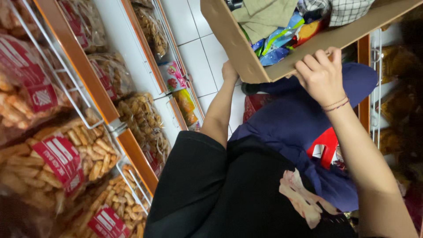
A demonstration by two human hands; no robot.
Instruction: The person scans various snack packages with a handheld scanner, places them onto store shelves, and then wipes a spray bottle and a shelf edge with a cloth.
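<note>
I hold a brown cardboard box (246, 53) up in front of me with both hands. My right hand (320, 75) grips its near rim, fingers curled over the edge. My left hand (229, 71) presses against the box's left side from below, mostly hidden behind the cardboard. Inside the box lie colourful snack packets (282, 37), an olive cloth (264, 15) and a checked cloth (346, 9).
Wire shelves with orange edges (83, 66) on the left hold clear bags of fried snacks (66, 158). White floor tiles (200, 53) run ahead. A red plastic stool (326, 147) and dark blue fabric (304, 119) sit below the box. More shelving (374, 88) stands at right.
</note>
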